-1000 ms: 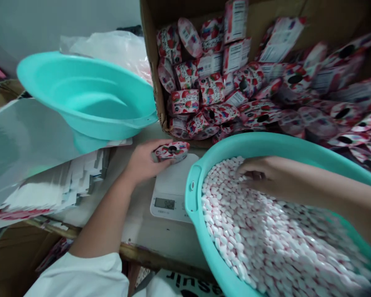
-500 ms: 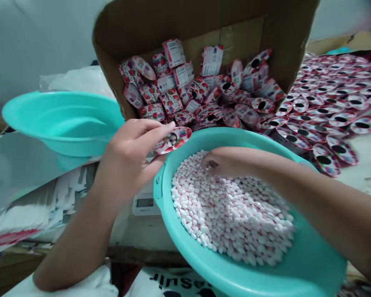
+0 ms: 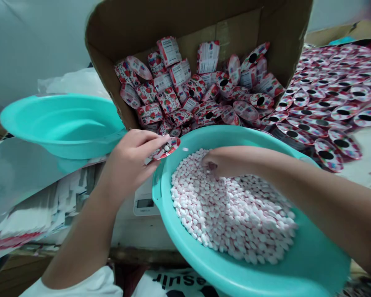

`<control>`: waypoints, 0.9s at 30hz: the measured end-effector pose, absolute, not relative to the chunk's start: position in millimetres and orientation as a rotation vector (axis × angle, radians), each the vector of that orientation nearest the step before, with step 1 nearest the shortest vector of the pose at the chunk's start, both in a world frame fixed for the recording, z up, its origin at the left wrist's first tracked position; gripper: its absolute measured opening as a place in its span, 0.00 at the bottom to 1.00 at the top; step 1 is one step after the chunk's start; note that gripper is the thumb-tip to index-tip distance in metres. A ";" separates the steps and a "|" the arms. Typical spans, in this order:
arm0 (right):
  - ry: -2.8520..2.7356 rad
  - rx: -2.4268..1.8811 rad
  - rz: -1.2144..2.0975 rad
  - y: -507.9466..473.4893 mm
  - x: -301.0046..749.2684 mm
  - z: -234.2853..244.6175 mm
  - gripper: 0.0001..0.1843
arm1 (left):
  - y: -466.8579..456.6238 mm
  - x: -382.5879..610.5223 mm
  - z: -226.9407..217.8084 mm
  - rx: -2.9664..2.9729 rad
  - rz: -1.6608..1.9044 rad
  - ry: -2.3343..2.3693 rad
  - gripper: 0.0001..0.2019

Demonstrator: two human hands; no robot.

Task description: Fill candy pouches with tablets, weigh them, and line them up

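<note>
My left hand (image 3: 130,163) grips a small oval strawberry-print candy box (image 3: 164,149), tilted over the rim of the near teal basin (image 3: 185,255). A few white candies show at the box's hole, and one candy is in the air just right of it. The basin holds a heap of pink and white candies (image 3: 231,210). My right hand (image 3: 224,162) lies in the heap at its far side, its fingers curled into the candies. A white kitchen scale (image 3: 144,202) sits under my left hand, partly hidden by the basin.
A tipped cardboard carton (image 3: 117,37) behind the basin spills several filled strawberry boxes (image 3: 185,93). Rows of open oval boxes (image 3: 334,103) cover the table at right. A second teal basin (image 3: 62,123) stands at left above stacked flat cartons (image 3: 37,206).
My left hand lifted the oval box off the scale to the basin's rim and tipped it. The camera view rose and shifted right. My right hand stayed in the candies.
</note>
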State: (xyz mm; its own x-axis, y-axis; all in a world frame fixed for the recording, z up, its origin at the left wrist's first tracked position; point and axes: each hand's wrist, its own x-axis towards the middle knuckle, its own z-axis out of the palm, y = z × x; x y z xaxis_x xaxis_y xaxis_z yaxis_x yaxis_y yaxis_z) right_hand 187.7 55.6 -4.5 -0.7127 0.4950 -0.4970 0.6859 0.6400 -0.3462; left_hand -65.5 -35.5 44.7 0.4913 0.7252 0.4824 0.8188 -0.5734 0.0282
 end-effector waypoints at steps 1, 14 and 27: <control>2.503 0.945 -0.736 56.0 187.5 -5.4 0.07 | -35.4 -65.6 45.5 -2.512 -0.716 -1.333 0.22; 2.475 1.030 -0.739 55.6 185.3 -0.9 0.12 | -36.1 -68.0 45.3 -2.694 -0.658 -1.371 0.19; 2.410 1.030 -0.846 63.9 185.7 -22.0 0.11 | -28.4 -140.9 -16.3 -2.446 -1.579 -2.033 0.26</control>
